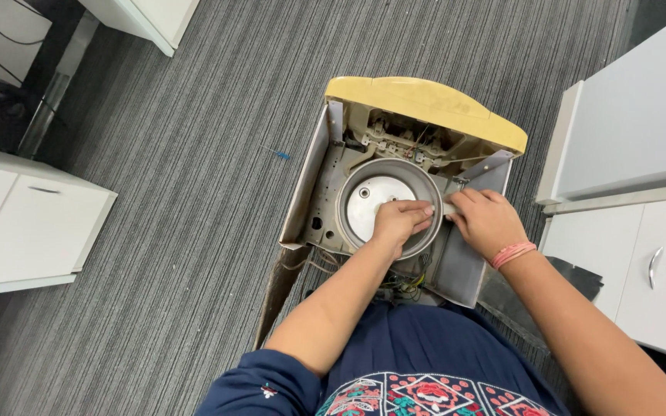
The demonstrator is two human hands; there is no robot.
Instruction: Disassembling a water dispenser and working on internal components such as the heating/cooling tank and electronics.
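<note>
A grey ribbed carpet (pixel 194 192) covers the floor of an office room, with white cabinets (pixel 32 223) standing at the left and more white cupboards (pixel 641 262) with metal handles at the right; a small blue scrap (pixel 281 155) lies on the carpet well apart from the work; in the middle a person in a dark blue embroidered top bends over an old appliance (pixel 395 192) stripped of its side panel, its yellowed cream lid (pixel 433 104) uppermost in the view and its grey metal walls splayed open; inside sits a round metal drum (pixel 383 204) with a pale disc at its bottom, and loose wires (pixel 402 281) hang at the near edge; the left hand (pixel 401 219) rests on the drum's near rim, fingers curled closed over a pale strip (pixel 442 208); the right hand (pixel 487 219), a pink band at the wrist, lies just beside it with fingers bent onto the same strip at the rim; both forearms cross above the wires and hide part of the casing.
</note>
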